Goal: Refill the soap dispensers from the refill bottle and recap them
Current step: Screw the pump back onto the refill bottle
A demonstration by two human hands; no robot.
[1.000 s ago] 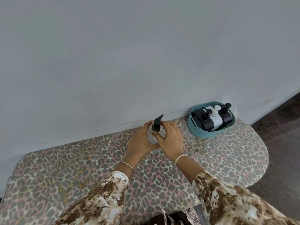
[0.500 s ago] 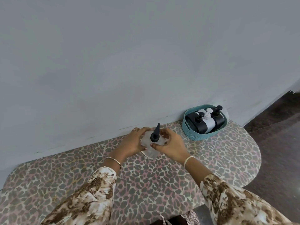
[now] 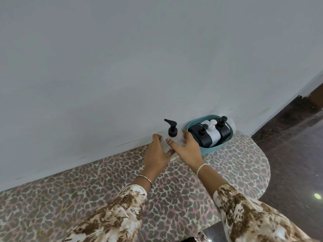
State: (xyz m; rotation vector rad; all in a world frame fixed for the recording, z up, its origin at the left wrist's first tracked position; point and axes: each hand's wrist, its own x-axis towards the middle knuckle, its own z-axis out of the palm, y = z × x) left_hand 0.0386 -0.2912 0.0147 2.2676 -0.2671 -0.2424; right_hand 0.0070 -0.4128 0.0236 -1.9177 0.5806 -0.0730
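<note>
1. Head view, centre of the frame: both hands close round a clear dispenser (image 3: 173, 139) that stands against the wall, at the back edge of the patterned table (image 3: 236, 172). The left hand (image 3: 157, 152) wraps its left side, thumb on the front; the right hand (image 3: 187, 148) cups its right side, fingers spread.
2. Its black pump (image 3: 172, 127) sits on the neck, spout pointing to the upper left. I cannot tell whether the thread is fully home.
3. Just to the right, nearly touching the right hand, a teal basket (image 3: 212, 150) holds two black bottles (image 3: 204, 138) and a white bottle (image 3: 214, 133), all capped.
4. Judgement: this dispenser is being set down, or grasped for opening. To do it well, keep it upright and press its base flat before letting go.
5. Turn the pump collar with the fingertips, not the spout, while the left hand braces the body.
6. Squeeze lightly: the thin wall probably flexes and could spill soap.
7. Mind the basket when withdrawing the right hand.
</note>
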